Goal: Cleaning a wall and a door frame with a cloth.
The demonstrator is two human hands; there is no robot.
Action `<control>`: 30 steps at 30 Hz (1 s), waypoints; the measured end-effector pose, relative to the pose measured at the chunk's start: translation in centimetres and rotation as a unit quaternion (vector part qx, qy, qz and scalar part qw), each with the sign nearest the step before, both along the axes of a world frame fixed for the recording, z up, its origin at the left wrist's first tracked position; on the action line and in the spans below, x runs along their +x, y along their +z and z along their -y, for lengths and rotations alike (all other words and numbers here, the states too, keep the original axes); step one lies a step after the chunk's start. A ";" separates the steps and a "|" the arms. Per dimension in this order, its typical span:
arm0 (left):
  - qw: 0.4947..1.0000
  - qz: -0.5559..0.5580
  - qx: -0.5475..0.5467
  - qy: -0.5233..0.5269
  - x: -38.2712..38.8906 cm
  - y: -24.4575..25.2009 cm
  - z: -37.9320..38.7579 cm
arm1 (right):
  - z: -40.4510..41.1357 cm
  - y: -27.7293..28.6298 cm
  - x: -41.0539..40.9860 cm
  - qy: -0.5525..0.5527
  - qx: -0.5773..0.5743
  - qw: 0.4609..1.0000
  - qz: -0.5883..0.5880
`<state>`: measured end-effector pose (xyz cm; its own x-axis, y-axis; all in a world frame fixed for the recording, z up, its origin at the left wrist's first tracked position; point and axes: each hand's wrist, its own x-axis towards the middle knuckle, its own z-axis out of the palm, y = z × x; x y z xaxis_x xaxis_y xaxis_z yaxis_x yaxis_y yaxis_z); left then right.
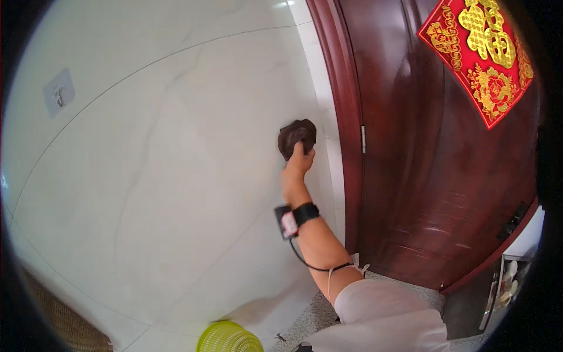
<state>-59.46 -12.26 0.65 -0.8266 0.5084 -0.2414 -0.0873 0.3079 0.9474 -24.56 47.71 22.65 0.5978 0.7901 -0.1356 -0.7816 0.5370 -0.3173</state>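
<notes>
My right hand (300, 160) is on a dark brown cloth (294, 134), bunched against the pale marbled tile wall (198, 145). Its fingers are partly hidden by the cloth. Around the forearm is a black strap (306, 214) with a small dark device (286, 222) on it, and a black cable runs from there towards the elbow, where a thin pale tie circles the arm. A white sleeve covers the upper arm. My left hand is out of view.
A dark red wooden door (396, 176) and frame (338, 88) stand right of the hand, with a red and gold diamond decoration (492, 66). A hook (59, 94) is on the wall at left. Low down are a green plastic basket (228, 339) and a brown woven item (66, 308).
</notes>
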 end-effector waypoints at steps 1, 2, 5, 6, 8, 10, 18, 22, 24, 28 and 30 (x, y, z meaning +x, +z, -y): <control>0.998 -0.056 -0.002 -0.005 1.2 1.2 -0.1 | 1.1 -1.0 -1.7 -0.059 0.036 0.995 0.073; 0.994 -0.112 -0.006 -0.012 2.1 2.1 -0.1 | 2.1 -1.7 -3.0 -0.118 0.073 0.980 0.145; 0.996 -0.092 0.001 0.001 3.8 4.0 -1.8 | 2.4 -2.7 -0.8 -0.164 0.011 0.903 0.398; 0.997 -0.083 0.003 0.003 3.9 4.3 -2.2 | 2.6 -2.1 -0.3 -0.162 0.010 0.903 0.398; 0.997 -0.071 0.005 0.015 4.5 4.6 -2.6 | 2.4 -0.3 0.4 -0.208 -0.052 0.853 0.475; 0.998 -0.059 0.007 0.020 5.0 4.8 -3.3 | 1.9 0.3 1.0 -0.272 -0.020 0.802 0.532; 0.999 -0.009 0.017 0.028 6.5 6.7 -3.8 | 5.1 0.8 -0.4 -0.294 0.099 0.656 0.688; 1.000 -0.022 -0.017 0.016 6.9 8.4 -4.6 | 10.2 0.3 -4.6 -0.296 0.171 0.615 0.710; 0.999 -0.033 -0.025 0.011 6.4 7.8 -4.9 | 11.5 0.0 -6.4 -0.331 0.260 0.531 0.735; 0.998 -0.044 -0.037 0.013 6.0 7.1 -5.2 | 9.8 2.4 -7.1 -0.464 0.338 0.432 0.695; 0.998 -0.047 -0.037 0.019 6.0 6.8 -5.6 | 6.1 5.7 -5.6 -0.495 0.302 0.443 0.683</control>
